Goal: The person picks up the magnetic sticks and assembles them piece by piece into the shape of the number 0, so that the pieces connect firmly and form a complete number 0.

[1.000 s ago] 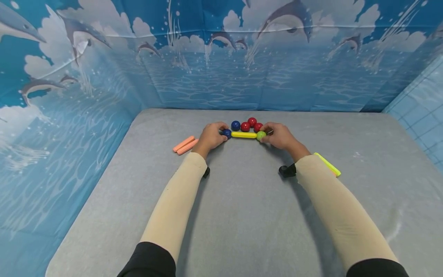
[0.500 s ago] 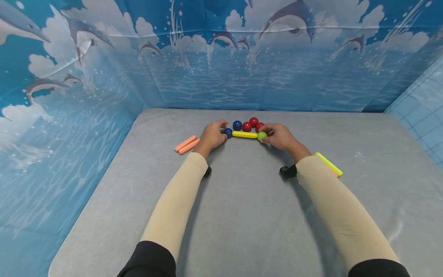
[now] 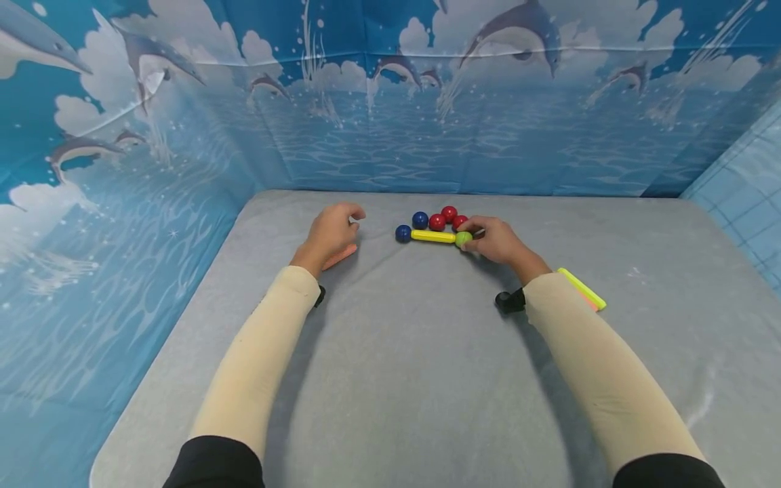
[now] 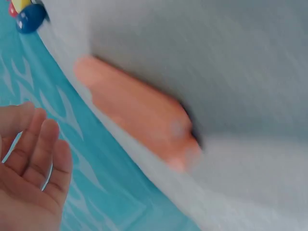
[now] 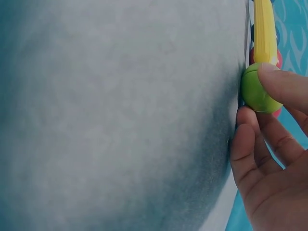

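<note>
A yellow stick (image 3: 432, 236) lies on the grey table (image 3: 415, 352) with a blue ball (image 3: 403, 233) at its left end and a green ball (image 3: 462, 238) at its right end. My right hand (image 3: 471, 238) pinches the green ball (image 5: 257, 91) between thumb and fingers (image 5: 250, 144); the yellow stick (image 5: 264, 31) runs away from it. My left hand (image 3: 346, 221) hovers, loosely curled and holding nothing, over an orange stick (image 3: 342, 255). In the left wrist view the palm (image 4: 29, 168) is bare and the orange stick (image 4: 139, 113) lies blurred below it.
Behind the yellow stick sit another blue ball (image 3: 419, 219) and three red balls (image 3: 436, 222). A yellow-green stick (image 3: 582, 289) lies by my right forearm. Blue dolphin-print walls (image 3: 390, 122) enclose the table on three sides.
My left hand has let go of the blue ball at the stick's left end and moved left, over the orange sticks. The right hand keeps its pinch on the green ball.
</note>
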Demonstrator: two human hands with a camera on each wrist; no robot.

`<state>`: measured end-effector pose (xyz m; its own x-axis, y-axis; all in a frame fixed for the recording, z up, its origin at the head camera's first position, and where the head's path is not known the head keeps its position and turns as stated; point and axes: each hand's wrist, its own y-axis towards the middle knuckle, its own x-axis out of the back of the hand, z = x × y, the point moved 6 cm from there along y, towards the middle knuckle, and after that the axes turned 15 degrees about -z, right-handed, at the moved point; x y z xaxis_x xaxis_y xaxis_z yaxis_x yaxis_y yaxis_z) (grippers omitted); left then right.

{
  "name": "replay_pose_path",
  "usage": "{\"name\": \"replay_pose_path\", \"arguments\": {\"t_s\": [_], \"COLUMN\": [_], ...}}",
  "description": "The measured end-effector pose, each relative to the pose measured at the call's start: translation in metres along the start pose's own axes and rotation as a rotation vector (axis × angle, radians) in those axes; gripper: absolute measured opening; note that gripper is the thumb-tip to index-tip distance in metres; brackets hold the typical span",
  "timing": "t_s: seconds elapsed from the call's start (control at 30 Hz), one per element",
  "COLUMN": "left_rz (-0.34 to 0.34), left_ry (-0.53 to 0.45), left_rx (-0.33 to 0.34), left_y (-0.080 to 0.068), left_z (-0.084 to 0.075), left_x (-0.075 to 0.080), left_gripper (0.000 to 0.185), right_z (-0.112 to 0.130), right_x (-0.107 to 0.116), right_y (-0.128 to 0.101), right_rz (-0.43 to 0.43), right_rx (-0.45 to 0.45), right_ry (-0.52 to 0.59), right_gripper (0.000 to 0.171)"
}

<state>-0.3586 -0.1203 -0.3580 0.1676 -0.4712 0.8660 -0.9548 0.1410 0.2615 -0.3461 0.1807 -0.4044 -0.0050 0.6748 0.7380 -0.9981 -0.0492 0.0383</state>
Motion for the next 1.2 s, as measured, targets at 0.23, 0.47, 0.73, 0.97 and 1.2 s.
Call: {"name": "replay_pose_path", "arguments": {"t_s": [0.23,0.47,0.73,0.97,1.2], "left_rz": [-0.009,0.064,0.071,0.116,0.095], "left_ry": [0.044,0.155,0.185,0.177,0.224], "left_rx": [-0.031,-0.112,-0.182,-0.188,-0.205], "left_y": [-0.009,-0.022,-0.032,-0.038,-0.04], "left_z": [0.022,0.029,0.026,0.022,0.016], "left_x": [0.014,0.012,0.005,-0.004,-0.006], "left_gripper": [0.031,0.022,0.032,0.038,0.019], "right_z": [-0.002,-0.004,-0.002,-0.005,-0.003], "right_x": [0.001,-0.001,-0.002,-0.002,-0.001], "right_y": [0.0,0.002,0.004,0.005,0.004], "right_rz": [-0.003,0.001,-0.008,-0.01,0.0], "right_rx": [-0.008,0.003,-0.001,-0.016,-0.022], "right_ry": [-0.001,0.005,0.013,0.009,0.014], "right_gripper": [0.037,0.037,0.036,0.039,0.038]}}
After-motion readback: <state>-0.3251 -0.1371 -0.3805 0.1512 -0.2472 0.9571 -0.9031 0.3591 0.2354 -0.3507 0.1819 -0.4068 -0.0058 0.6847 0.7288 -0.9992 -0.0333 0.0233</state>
